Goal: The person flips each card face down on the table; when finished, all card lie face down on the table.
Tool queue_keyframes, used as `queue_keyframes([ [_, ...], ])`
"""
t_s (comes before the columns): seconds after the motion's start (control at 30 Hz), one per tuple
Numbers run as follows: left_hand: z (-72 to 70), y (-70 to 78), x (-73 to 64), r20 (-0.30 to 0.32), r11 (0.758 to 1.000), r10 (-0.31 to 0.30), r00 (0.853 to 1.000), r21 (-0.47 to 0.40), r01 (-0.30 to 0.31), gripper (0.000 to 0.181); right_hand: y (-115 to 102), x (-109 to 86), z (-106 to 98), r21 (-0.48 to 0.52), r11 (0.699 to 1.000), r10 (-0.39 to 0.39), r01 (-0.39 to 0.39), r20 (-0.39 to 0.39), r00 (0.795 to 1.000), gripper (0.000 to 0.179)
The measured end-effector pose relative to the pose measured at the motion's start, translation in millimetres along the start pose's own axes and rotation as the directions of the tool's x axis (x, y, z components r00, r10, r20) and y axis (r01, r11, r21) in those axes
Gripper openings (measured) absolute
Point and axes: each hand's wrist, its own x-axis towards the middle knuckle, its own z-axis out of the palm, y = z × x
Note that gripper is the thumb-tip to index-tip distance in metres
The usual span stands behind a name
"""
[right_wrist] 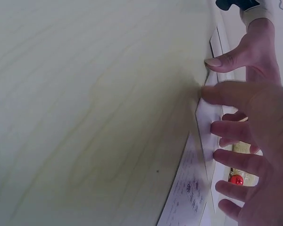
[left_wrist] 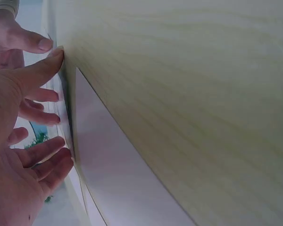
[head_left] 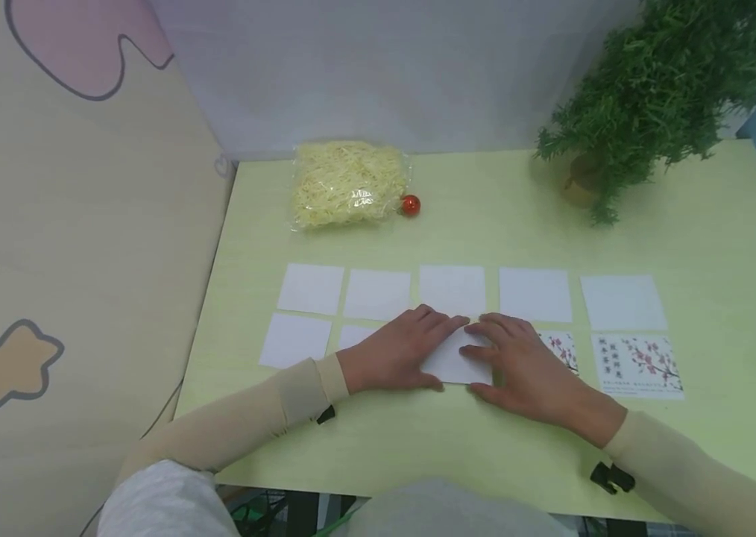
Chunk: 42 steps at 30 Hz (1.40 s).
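Observation:
A white card (head_left: 460, 362) lies in the middle of the front row, between my two hands. At its left side my left hand (head_left: 401, 349) touches it, thumb by the near edge and fingers by the far edge. From the right, my right hand (head_left: 522, 365) rests its fingertips on the card, thumb low near the front corner. Behind the right hand, a card printed with pink blossoms (head_left: 561, 350) is partly covered. Farther right lies a second blossom card (head_left: 638, 365) with dark characters. In the right wrist view the fingers (right_wrist: 240, 162) are spread and nearly straight.
Several blank white cards, such as one at the back (head_left: 452, 289), form rows. A plain card (head_left: 296, 340) lies front left. Toward the wall sit a clear bag of pale shreds (head_left: 350, 185), a shiny red ball (head_left: 410, 206) and a green potted plant (head_left: 660, 97).

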Motion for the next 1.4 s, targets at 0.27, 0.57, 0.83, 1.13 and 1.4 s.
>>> queue_keyframes([
  [0.27, 2.2, 10.7, 6.9, -0.045, 0.995, 0.014, 0.999, 0.104, -0.009, 0.098, 6.8, -8.9, -11.9, -0.076, 0.997, -0.014, 0.011, -0.042, 0.999, 0.052],
  [0.57, -5.0, 50.2, 52.1, -0.085, 0.990, 0.042, 0.996, 0.140, -0.030, 0.091, 51.0, -56.6, -66.1, -0.064, 0.974, 0.225, -0.218, 0.120, 0.967, 0.078],
  [0.83, 17.2, 65.8, 87.5, -0.031, 0.985, -0.030, 0.999, 0.169, 0.035, 0.102, 74.4, -76.1, -56.0, -0.073, 0.970, 0.239, -0.230, 0.147, 0.960, 0.087],
  [1.13, 18.5, 66.1, 97.4, -0.013, 0.996, -0.037, 0.999, 0.086, 0.038, 0.104, 75.9, -73.9, -53.5, -0.077, 0.979, 0.195, -0.187, 0.112, 0.975, 0.088],
  [1.4, 17.3, 67.5, 98.8, 0.002, 0.998, -0.040, 0.999, 0.042, 0.040, 0.108, 77.7, -74.1, -48.2, -0.094, 0.976, 0.205, -0.195, 0.121, 0.971, 0.090],
])
